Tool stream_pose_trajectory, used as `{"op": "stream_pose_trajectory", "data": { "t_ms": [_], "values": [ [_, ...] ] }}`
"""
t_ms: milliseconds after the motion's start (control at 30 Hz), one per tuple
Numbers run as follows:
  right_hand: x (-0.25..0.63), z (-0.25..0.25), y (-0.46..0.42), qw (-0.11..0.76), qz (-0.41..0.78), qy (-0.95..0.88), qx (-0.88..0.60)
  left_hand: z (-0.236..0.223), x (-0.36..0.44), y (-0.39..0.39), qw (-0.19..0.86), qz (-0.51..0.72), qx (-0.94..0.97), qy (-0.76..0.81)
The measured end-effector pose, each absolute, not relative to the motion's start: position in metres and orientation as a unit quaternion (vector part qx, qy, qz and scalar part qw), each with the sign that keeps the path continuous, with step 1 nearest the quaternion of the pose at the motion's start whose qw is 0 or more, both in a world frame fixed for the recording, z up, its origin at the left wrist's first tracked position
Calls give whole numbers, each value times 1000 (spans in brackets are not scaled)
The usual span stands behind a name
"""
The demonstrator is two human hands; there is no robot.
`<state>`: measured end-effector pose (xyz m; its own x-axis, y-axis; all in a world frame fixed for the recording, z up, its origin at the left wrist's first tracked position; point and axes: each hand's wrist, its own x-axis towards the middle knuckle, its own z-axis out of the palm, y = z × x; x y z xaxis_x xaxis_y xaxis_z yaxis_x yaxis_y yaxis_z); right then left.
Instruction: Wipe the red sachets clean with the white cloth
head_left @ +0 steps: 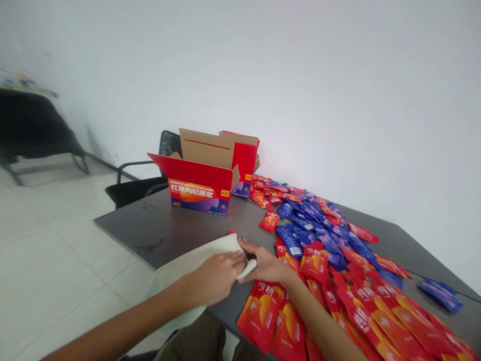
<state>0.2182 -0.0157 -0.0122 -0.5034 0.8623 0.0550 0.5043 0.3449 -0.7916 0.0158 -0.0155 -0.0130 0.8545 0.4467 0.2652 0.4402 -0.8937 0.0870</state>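
Bare forearms (128, 321) reach in from the bottom edge, above brown trousers (191, 338), and meet at a white cloth (221, 245) by the front edge of the grey desk (195, 225). Left hand (220, 276) presses on the cloth, its fingers bent close together and gripping the fabric. Right hand (267, 265) curves around the cloth's end, thumb and fingers apart with a fold between them; whether they pinch it, I cannot tell. A bit of red shows at the cloth's far edge, and the rest of the fabric hangs below the desk edge.

Red-and-orange pouches (259, 306) lie overlapping beneath and beside the right forearm; blue pouches (300, 220) are heaped among more red ones beyond. One blue pouch (440, 295) lies apart at the right. Past the hands stand two open cartons (199, 195), one behind the other, near a black chair (130, 190) and the white wall (338, 90).
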Motion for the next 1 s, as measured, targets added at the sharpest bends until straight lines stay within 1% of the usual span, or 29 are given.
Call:
{"op": "stream_pose_trajectory", "data": {
  "t_ms": [67,233,367,433,567,733,800,900,1000],
  "values": [
    [219,-14,-15,238,365,-785,-441,-12,16,-19,21,144,963,226],
    [217,-8,-18,238,372,-777,-450,-7,15,-2,16,117,933,340],
    [216,-8,-18,221,371,-776,-459,-14,20,-13,26,148,958,245],
    [216,-8,-18,213,363,-779,-465,-14,20,-16,41,159,957,240],
    [218,-1,-20,206,366,-785,-456,-1,-1,2,33,149,916,371],
    [216,14,-24,177,388,-764,-484,4,-43,7,15,192,850,491],
    [208,18,-30,174,350,-768,-507,-1,-53,0,13,193,816,546],
    [183,17,-42,159,236,-781,-556,-10,-56,-9,23,194,789,582],
    [149,12,-52,114,149,-767,-614,-14,-54,-12,26,200,786,584]
  ]
}}
